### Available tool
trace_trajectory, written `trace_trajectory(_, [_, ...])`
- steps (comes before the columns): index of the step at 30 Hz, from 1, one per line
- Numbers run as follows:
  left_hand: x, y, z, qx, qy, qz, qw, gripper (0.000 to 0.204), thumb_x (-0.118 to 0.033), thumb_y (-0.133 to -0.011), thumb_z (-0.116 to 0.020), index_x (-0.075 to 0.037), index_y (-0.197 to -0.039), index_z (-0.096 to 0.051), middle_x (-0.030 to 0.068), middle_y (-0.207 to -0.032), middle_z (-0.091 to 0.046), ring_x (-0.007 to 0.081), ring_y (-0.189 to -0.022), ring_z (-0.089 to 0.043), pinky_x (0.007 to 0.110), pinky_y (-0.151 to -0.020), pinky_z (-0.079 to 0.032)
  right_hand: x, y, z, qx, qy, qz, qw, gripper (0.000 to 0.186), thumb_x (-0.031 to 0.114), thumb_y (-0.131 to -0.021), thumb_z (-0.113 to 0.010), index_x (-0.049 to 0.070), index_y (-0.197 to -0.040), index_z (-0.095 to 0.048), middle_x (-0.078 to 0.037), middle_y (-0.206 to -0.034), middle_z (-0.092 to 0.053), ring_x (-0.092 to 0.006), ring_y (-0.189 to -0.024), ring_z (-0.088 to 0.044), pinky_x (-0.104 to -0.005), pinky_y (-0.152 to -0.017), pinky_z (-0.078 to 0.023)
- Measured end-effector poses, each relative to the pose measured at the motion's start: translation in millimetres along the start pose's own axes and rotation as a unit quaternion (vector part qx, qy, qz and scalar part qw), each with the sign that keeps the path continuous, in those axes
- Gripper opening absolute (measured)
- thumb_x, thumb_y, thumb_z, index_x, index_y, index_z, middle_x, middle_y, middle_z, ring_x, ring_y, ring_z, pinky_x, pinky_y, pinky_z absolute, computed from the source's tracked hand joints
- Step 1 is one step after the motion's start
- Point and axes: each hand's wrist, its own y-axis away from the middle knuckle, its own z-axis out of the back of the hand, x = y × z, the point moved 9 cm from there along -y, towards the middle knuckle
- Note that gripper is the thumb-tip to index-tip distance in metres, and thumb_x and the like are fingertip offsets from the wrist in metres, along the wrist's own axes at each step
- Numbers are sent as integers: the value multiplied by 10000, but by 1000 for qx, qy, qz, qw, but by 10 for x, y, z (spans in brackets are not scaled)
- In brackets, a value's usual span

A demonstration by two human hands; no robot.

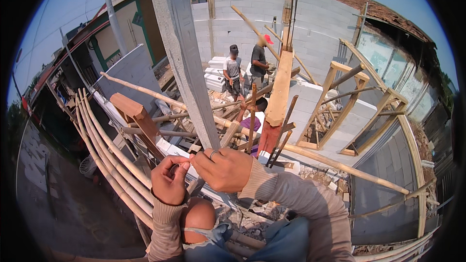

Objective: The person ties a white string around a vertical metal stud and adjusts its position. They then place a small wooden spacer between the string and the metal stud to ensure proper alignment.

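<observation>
My left hand point(169, 180) is closed, thumb and fingertips pinched together. Against it, my right hand point(225, 169) is closed too, its fingertips meeting those of the left; a ring is on one finger. Something thin and pale seems to be between the fingertips, too small to name. Both hands are raised in front of my bent knee point(199, 214), close to the foot of a tall grey concrete post point(187, 58). A sawn timber end point(130, 106) stands left of the post, and a long wooden beam point(280, 90) lies to its right.
Bamboo poles point(109, 155) run along the left, and another bamboo pole point(340, 168) crosses the site. Upright rusty rebar point(284, 131) stands right of my hands. Below lies rubble point(247, 218). Wooden frames point(335, 104) stand right; several people work beyond, near a block wall point(320, 24).
</observation>
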Motion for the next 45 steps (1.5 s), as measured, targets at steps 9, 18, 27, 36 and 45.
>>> trace_trajectory(9, [-524, 69, -168, 17, -100, -228, 968, 24, 21, -812, -640, 31, -826, -622, 75, -764, -601, 106, -659, -545, 234, -582, -412, -322, 148, -125, -53, -392, -187, 899, 149, 161, -873, -612, 20, -854, -659, -56, -747, -558, -132, -633, -542, -243, -520, -406])
trace_trajectory(18, [-1, 66, -235, 136, 181, 145, 963, 101, -55, -896, -642, 34, -939, -664, -69, -702, -561, -10, -589, -411, 160, -519, -298, -350, 231, -315, 45, -507, -189, 840, 183, 87, -906, -593, -38, -1026, -652, -105, -835, -624, -156, -695, -584, -273, -602, -458])
trace_trajectory(27, [156, 104, -84, 118, 203, 178, 956, 127, -55, -860, -670, 45, -940, -669, -33, -717, -611, -11, -528, -414, 162, -463, -256, -165, 129, -128, -54, -273, -114, 954, 315, 27, -764, -709, 32, -1074, -652, -100, -877, -662, -266, -654, -636, -371, -533, -495])
trace_trajectory(36, [156, 102, -175, 63, 83, 85, 991, 60, -12, -871, -644, 39, -899, -658, 56, -817, -661, 90, -719, -610, 228, -609, -480, -408, 276, -292, -110, -440, -284, 844, 81, 72, -820, -657, 20, -880, -641, -42, -702, -582, -123, -486, -492, -256, -416, -376])
trace_trajectory(45, [-340, 62, -48, -3, -71, -140, 988, 49, 4, -829, -635, 36, -854, -661, 111, -811, -651, 156, -700, -616, 255, -626, -477, -438, 263, -174, -140, -401, -353, 833, 156, 84, -844, -692, -6, -951, -624, -62, -769, -591, -98, -485, -493, -254, -395, -362])
